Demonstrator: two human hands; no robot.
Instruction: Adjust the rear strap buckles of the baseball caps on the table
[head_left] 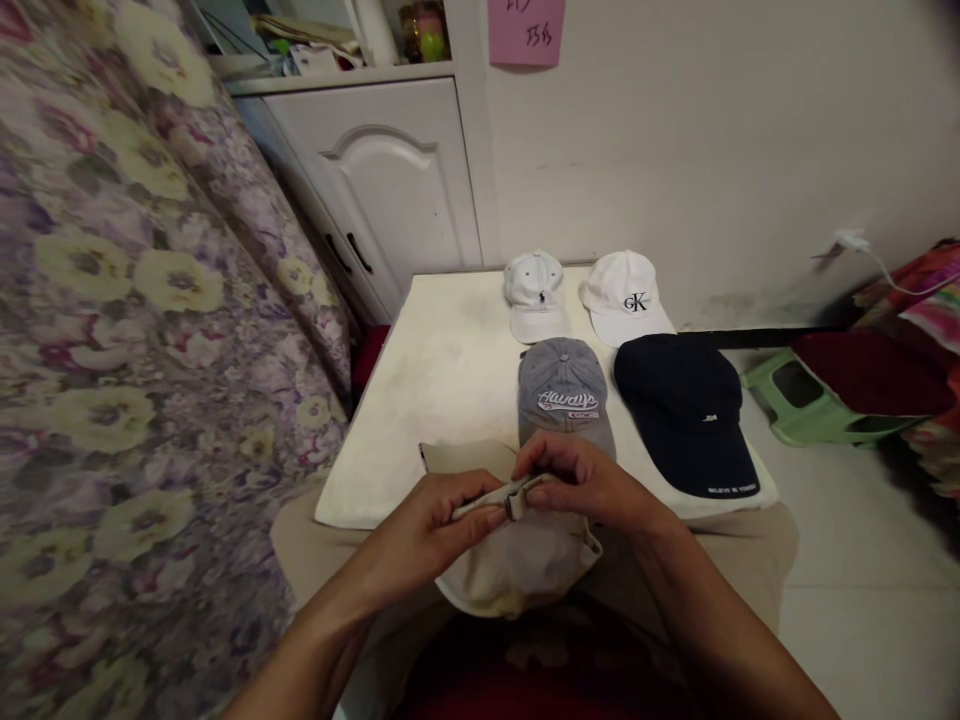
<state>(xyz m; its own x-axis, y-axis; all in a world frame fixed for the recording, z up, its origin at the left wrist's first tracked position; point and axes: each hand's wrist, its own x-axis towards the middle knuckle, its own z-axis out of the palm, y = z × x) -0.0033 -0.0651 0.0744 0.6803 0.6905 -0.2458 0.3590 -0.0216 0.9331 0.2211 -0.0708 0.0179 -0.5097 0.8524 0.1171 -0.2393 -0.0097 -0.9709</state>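
A beige baseball cap (517, 565) is held over my lap, at the near edge of the table. My left hand (450, 515) pinches its back strap just left of the dark metal buckle (514, 504). On the other side of the buckle, my right hand (574, 485) grips the strap end between thumb and fingers. The cap's brim (469, 457) points away from me, partly behind my hands. Just beyond my right hand lies a grey cap (562, 385) with white lettering, its lower part partly covered by that hand.
On the cream-covered table (442, 350) also sit a pale cap (535, 290), a white cap (626, 290) and a navy cap (679, 400). A flowered curtain (150, 350) hangs at left. A white cabinet (390, 180) and a green stool (795, 400) stand beyond the table.
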